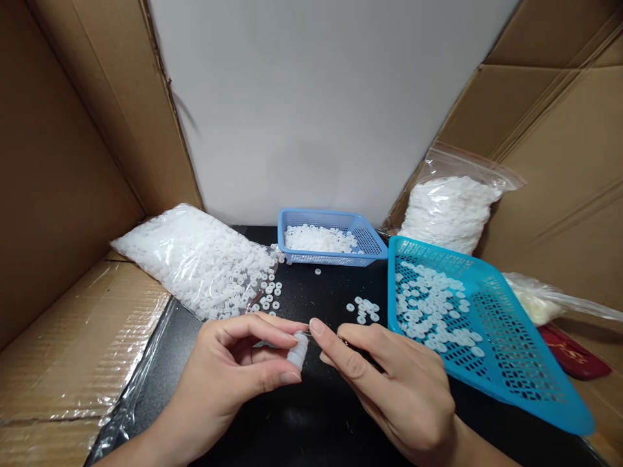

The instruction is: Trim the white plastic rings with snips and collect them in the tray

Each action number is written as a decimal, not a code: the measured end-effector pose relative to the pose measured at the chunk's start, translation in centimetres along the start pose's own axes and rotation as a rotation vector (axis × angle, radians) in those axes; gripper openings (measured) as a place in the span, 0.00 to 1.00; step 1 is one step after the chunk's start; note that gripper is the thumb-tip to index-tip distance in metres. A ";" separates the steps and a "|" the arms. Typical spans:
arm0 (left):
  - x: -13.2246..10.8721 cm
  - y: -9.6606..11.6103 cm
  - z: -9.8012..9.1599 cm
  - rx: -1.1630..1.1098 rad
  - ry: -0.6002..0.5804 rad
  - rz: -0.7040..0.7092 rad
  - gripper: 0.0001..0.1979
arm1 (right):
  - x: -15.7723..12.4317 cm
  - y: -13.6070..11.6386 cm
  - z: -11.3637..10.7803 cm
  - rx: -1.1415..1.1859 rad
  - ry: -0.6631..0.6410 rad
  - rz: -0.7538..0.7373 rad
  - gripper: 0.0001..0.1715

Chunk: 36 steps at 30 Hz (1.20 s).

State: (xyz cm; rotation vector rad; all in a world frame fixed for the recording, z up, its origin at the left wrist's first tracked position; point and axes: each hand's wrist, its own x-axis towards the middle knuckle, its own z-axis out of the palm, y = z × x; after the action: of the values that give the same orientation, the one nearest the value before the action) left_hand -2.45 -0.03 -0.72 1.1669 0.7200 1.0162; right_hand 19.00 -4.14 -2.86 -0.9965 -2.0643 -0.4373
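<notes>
My left hand [238, 363] pinches a short stack of white plastic rings [297, 350] between thumb and fingers, held above the black tabletop. Close by on the right, my right hand [389, 376] is closed around a thin metal tool [343, 340], mostly hidden by the fingers. Its fine tip reaches the top of the stack, but I cannot tell whether it is inside a ring. Just beyond my right hand lies a small group of loose white rings [365, 309].
At the left an open clear bag [195, 259] spills white rings. A blue basket [331, 261] at the back and a turquoise basket [506, 389] at the right hold more. Behind are a bag of white material [448, 207] and a red packet [574, 353]. Cardboard walls [78, 130] flank the table.
</notes>
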 end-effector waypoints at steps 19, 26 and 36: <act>0.0 0.9 -0.3 0.064 -0.052 -0.054 0.09 | 0.1 0.1 -0.2 0.002 -0.021 -0.029 0.19; 0.1 1.2 -0.1 0.084 -0.045 -0.043 0.09 | 0.3 0.1 -0.3 -0.004 -0.008 -0.035 0.18; 0.0 1.5 -0.4 0.148 -0.069 -0.021 0.09 | 0.4 0.2 -0.3 0.043 -0.011 -0.003 0.21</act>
State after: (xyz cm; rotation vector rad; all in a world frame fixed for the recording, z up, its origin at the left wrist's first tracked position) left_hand -3.17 0.17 0.58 1.3132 0.7608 0.9129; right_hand 19.13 -3.96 -2.39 -0.9731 -2.0764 -0.3886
